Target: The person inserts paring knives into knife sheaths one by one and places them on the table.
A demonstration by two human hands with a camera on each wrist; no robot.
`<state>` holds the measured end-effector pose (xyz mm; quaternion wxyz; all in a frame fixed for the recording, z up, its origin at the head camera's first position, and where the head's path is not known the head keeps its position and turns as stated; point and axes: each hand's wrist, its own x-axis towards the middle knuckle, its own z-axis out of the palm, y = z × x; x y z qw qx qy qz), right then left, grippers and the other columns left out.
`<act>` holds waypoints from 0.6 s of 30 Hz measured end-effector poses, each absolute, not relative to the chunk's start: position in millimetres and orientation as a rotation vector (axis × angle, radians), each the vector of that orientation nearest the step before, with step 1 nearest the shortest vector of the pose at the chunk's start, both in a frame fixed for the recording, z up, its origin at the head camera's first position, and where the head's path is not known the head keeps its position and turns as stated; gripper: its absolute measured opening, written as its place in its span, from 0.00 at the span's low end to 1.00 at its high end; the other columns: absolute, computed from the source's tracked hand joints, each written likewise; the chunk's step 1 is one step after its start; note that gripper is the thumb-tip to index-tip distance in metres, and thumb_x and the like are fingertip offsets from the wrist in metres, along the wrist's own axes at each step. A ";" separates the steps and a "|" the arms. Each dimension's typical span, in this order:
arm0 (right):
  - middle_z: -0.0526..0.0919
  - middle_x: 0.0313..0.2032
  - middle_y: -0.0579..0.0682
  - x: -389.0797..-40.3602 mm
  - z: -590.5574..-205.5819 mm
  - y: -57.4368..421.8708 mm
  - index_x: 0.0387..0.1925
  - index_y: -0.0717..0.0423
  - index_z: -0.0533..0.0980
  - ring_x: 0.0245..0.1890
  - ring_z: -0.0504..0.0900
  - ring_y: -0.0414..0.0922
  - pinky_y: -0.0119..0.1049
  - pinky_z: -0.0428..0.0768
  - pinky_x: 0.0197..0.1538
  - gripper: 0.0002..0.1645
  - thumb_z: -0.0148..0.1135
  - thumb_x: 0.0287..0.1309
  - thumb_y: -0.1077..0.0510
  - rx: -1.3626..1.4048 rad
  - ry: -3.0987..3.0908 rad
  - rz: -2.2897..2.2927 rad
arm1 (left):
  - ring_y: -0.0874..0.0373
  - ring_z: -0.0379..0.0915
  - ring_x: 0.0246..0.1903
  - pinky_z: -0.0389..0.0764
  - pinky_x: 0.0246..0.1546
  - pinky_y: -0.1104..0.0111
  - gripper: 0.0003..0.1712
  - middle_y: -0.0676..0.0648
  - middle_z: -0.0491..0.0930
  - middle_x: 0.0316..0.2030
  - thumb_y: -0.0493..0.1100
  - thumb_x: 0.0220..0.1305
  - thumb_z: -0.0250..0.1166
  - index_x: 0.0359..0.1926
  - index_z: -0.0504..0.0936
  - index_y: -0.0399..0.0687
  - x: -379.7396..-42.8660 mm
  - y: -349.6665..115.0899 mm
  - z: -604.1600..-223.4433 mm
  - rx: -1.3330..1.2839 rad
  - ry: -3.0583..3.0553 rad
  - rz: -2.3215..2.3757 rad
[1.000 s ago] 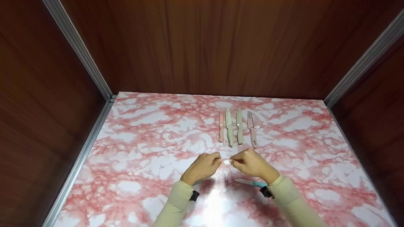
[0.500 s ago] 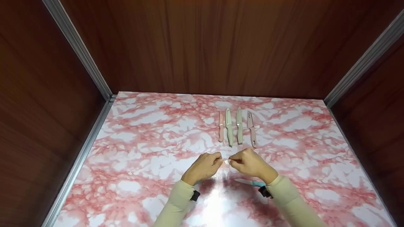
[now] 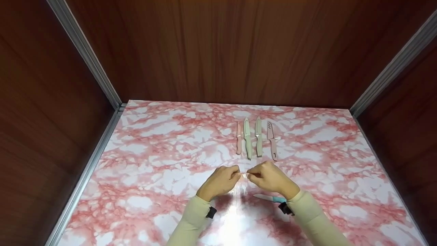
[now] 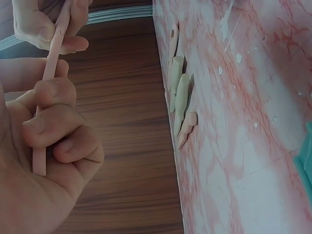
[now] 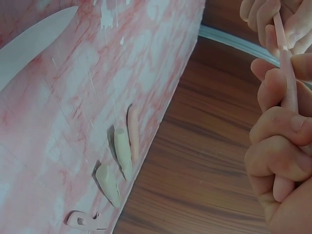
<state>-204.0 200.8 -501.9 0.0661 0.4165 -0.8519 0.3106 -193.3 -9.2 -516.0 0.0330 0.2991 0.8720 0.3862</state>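
Both hands grip a slim pink sheathed knife (image 4: 52, 61) held above the table. My left hand (image 3: 220, 181) has its fingers curled round the flat sheath end. My right hand (image 3: 273, 177) holds the rounded handle (image 5: 283, 187) at the other end. Only a short stretch of pink shows between the hands in the head view, so whether blade is exposed cannot be told. Below the right wrist lies a bare knife with a pale blade (image 3: 263, 196) and a teal handle (image 3: 279, 199). A teal piece (image 4: 306, 156), cut off by the frame, lies near the left hand.
Beyond the hands lies a row of sheathed knives: a pink one (image 3: 239, 138), two pale green ones (image 3: 248, 138) (image 3: 258, 136) and a pink one with a slotted blade cover (image 3: 272, 140). Dark wood-grain panels (image 3: 218, 51) with metal edge rails enclose the marbled tabletop (image 3: 153, 164).
My right hand has shifted slightly left, narrowing the gap between the hands a little. The left hand has barely moved, and the knives on the table lie as before.
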 end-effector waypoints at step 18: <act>0.68 0.16 0.34 -204.1 -502.0 204.9 0.25 0.50 0.80 0.15 0.62 0.29 0.25 0.65 0.20 0.09 0.58 0.58 0.62 1.264 -2.657 0.866 | 0.68 0.52 0.14 0.58 0.17 0.74 0.12 0.59 0.57 0.14 0.45 0.70 0.50 0.27 0.72 0.52 -195.2 -13.1 -514.9 0.896 2.622 1.169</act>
